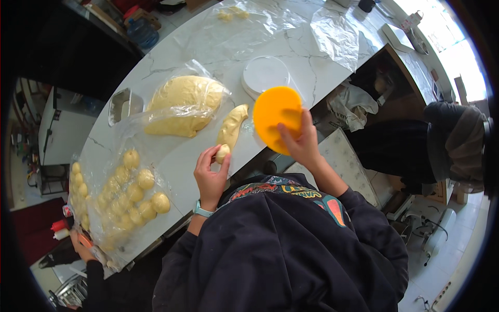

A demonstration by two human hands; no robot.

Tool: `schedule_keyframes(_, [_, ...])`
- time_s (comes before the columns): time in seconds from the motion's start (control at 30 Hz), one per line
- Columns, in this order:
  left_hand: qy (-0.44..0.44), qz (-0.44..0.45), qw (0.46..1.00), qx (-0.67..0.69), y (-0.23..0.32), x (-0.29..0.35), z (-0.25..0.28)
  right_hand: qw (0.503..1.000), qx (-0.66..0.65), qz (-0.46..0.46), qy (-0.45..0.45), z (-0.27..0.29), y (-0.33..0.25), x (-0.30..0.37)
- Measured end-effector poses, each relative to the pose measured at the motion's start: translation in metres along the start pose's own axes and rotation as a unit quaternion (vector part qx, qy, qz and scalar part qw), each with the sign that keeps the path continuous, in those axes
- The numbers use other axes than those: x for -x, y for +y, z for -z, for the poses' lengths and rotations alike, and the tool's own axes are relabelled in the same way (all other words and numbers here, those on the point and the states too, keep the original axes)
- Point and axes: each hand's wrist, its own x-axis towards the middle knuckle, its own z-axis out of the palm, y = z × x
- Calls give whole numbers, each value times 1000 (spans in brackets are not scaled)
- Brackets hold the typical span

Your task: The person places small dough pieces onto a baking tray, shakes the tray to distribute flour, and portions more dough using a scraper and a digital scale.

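Observation:
My left hand (pixel 210 167) pinches a small lump of dough (pixel 222 153) between thumb and fingers. It is right at the near end of a long strip of pale yellow dough (pixel 232 127) on the table; whether the two are joined I cannot tell. In my right hand (pixel 302 143) is a flat orange oval plastic piece (pixel 277 117), thumb on its face, raised near the table's front edge. Left of the strip, a big mass of dough (pixel 182 99) lies partly under clear plastic film. Several dough balls (pixel 146 179) are grouped further left, many beneath film.
A round white container (pixel 265 75) stands behind the orange piece. A metal tin (pixel 125 106) sits left of the big dough. More clear film (pixel 335 39) covers the table's far side. Another person's hand (pixel 83 248) is at the lower left; a person in dark clothes (pixel 400 151) is at right.

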Motion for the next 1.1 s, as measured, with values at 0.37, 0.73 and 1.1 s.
schedule_keyframes(0.37, [-32, 1, 990, -135, -54, 42, 34, 819, 331, 110, -456, -150, -37, 10])
schedule_keyframes(0.73, [-30, 248, 905, 345, -35, -31, 35, 995, -36, 74, 50, -71, 36, 42])
schedule_keyframes(1.1, [-164, -71, 984, -22, 26, -141, -126, 964, -84, 20, 252, 45, 31, 38])
